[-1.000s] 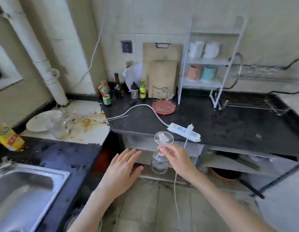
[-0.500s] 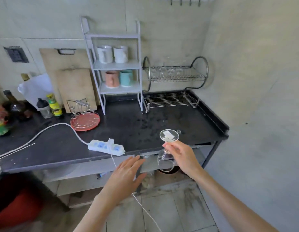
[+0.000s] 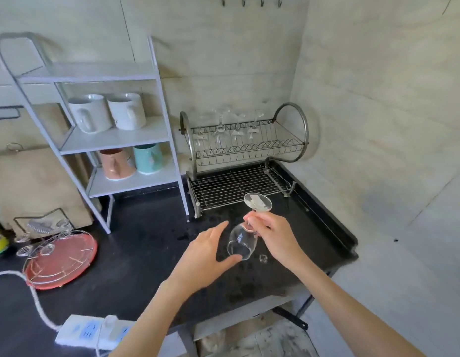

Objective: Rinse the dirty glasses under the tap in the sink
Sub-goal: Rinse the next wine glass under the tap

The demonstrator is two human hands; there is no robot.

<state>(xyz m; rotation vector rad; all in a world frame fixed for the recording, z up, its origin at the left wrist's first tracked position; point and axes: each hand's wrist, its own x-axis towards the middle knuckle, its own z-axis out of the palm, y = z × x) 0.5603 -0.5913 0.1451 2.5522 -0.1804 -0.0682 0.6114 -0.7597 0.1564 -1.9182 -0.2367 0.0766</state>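
Observation:
My right hand (image 3: 272, 235) pinches the stem of a clear wine glass (image 3: 241, 242), held upside down over the black counter (image 3: 146, 253), foot up and bowl down. A white sticker shows on the foot. My left hand (image 3: 205, 256) is open with straight fingers, just left of the bowl, thumb close under its rim. Several more stemmed glasses (image 3: 231, 130) hang upside down on the top tier of the metal dish rack (image 3: 249, 155) behind. The sink and tap are out of view.
A white shelf unit (image 3: 115, 140) with mugs stands left of the rack. A red round tray with a wire holder (image 3: 61, 256) and a white power strip (image 3: 95, 331) with its cord lie on the counter at left. Walls close in on the right.
The view has swung right, away from the sink to the dish rack corner. My right hand has carried the glass over the counter toward the rack, and my left hand has come up beside the bowl.

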